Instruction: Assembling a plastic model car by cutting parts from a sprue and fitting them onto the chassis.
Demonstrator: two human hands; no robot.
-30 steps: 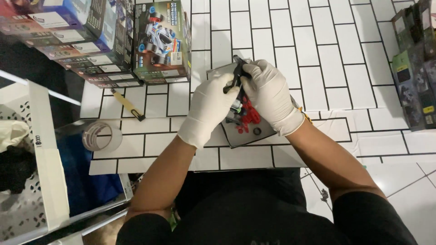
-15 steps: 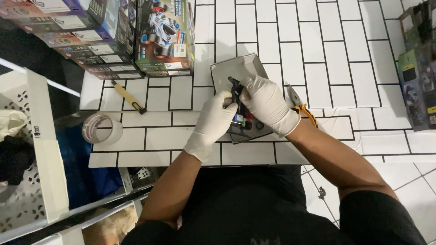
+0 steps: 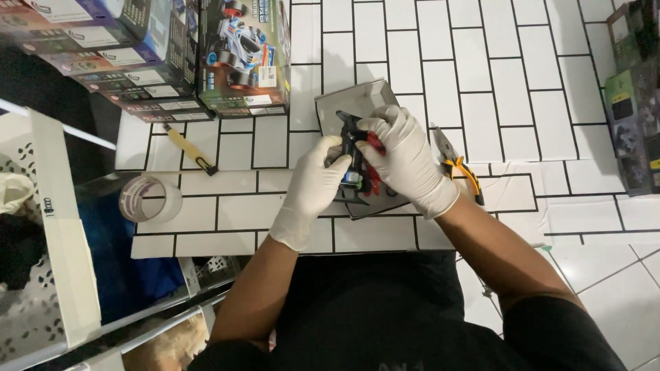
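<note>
Both my hands wear white gloves and meet over an open grey box tray [image 3: 357, 96] on the white tiled surface. My left hand [image 3: 313, 189] and my right hand [image 3: 405, 161] together grip a small black toy car chassis [image 3: 355, 154] with red and blue parts, held just above the tray. Fingers cover most of the chassis.
Yellow-handled cutting pliers [image 3: 459, 168] lie right of my right hand. A yellow utility knife [image 3: 190, 149] and a tape roll [image 3: 148, 199] sit to the left. Stacked toy car boxes [image 3: 240, 55] stand at the back left, more boxes [image 3: 636, 103] at the right edge, a white basket [image 3: 41, 227] far left.
The view has shifted, so my hands and the chassis sit lower and more central. The pliers have come into sight beside my right wrist. My grip on the chassis is unchanged.
</note>
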